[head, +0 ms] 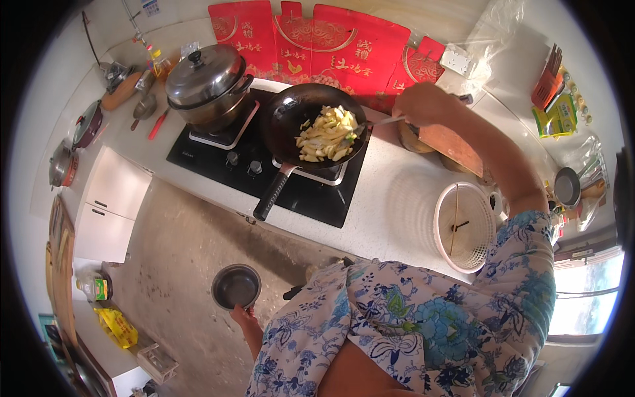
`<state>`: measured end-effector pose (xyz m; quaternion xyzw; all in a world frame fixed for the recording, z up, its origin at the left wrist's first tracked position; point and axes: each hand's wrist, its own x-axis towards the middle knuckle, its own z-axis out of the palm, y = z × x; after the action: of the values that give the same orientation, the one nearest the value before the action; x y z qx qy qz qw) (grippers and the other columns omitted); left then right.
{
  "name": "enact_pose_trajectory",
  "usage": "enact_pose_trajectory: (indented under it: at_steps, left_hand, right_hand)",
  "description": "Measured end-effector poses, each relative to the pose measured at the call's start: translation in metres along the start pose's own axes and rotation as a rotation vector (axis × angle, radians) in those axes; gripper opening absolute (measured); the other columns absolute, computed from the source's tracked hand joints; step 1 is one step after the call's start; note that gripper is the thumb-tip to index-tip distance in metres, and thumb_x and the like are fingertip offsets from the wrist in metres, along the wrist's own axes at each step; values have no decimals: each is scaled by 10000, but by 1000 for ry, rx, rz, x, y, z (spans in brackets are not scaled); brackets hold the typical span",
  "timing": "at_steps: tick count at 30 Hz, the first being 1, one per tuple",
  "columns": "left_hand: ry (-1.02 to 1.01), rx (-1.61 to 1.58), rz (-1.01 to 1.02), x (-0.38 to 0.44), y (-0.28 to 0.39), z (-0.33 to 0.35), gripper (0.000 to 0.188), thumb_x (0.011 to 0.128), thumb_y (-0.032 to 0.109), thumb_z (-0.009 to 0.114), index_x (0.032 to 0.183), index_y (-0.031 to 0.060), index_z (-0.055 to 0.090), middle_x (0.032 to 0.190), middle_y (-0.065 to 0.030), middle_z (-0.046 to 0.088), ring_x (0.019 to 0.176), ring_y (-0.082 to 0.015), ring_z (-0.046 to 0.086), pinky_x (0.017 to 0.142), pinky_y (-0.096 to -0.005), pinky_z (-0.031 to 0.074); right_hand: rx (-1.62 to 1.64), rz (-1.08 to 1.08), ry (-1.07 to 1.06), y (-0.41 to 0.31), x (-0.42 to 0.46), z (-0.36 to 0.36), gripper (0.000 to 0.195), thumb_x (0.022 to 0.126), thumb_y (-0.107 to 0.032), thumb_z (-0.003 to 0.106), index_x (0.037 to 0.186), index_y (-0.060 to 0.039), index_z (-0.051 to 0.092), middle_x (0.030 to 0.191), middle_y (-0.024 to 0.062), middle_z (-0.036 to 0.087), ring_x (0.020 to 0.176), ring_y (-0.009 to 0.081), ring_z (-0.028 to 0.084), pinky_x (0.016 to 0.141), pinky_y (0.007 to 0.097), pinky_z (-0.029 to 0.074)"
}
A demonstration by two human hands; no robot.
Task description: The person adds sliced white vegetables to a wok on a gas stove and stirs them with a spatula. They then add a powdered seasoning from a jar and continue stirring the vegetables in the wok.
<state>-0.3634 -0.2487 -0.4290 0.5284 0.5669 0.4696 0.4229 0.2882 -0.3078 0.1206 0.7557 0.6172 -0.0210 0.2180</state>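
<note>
My left hand (243,316) grips the rim of a dark grey bowl (236,287), held out over the floor below the counter. No food shows inside it. Up at the stove, my right hand (421,106) is closed around the handle of a metal spatula (384,121). The spatula's far end reaches into pale sliced vegetables (327,134) with a few green bits, heaped on the right side of a black wok (283,119). This wok sits on the right burner of a black gas cooktop (310,198), its black handle (273,196) pointing toward me.
A lidded steel pot (206,84) stands on the left burner. On the counter at right is a white plastic basket (464,228) with a chopstick across it. A wooden board (451,149) leans beyond my right forearm. Red cardboard (327,49) lines the wall behind the stove.
</note>
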Motion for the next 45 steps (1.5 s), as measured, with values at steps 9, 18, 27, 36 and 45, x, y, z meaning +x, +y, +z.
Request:
enact_pose_trajectory:
  at_steps: [9, 18, 27, 36, 45]
  left_hand:
    - [22, -168, -307, -2, -15, -8, 303, 658, 88, 678, 948, 46, 604, 810, -148, 628, 697, -323, 646, 552, -386, 514]
    - [151, -174, -591, -32, 12, -31, 558, 709, 30, 509, 1267, 50, 475, 1095, -115, 603, 840, -250, 655, 624, -323, 584]
    - [278, -230, -654, -60, 45, -35, 521, 718, 69, 518, 1237, 52, 475, 1128, -99, 578, 891, -239, 613, 665, -325, 548]
    - [107, -81, -636, -43, 44, -29, 537, 715, 75, 533, 1248, 68, 474, 1142, -82, 572, 901, -233, 607, 652, -311, 542]
    - [401, -335, -886, -73, 107, -20, 494, 707, 39, 529, 1200, 6, 503, 1089, -130, 603, 851, -235, 644, 633, -311, 568]
  right_hand:
    - [363, 100, -91, -2, 35, 60, 345, 816, -140, 560, 1146, -198, 645, 797, 103, 662, 725, 234, 654, 675, 364, 530]
    - [397, 280, 91, 76, 84, 132, 334, 872, -146, 443, 1153, -190, 617, 689, 75, 633, 629, 216, 643, 528, 375, 507]
    - [1202, 277, -266, 31, 80, 183, 436, 958, -192, 395, 1384, -240, 472, 633, 15, 542, 495, 117, 530, 417, 287, 446]
    - [885, 115, -181, 30, 51, 105, 459, 927, -157, 389, 1371, -220, 488, 626, 23, 530, 478, 124, 516, 433, 272, 429]
    - [825, 235, -153, 104, 134, 129, 254, 910, -151, 421, 1016, -187, 649, 547, 7, 484, 416, 99, 436, 352, 267, 300]
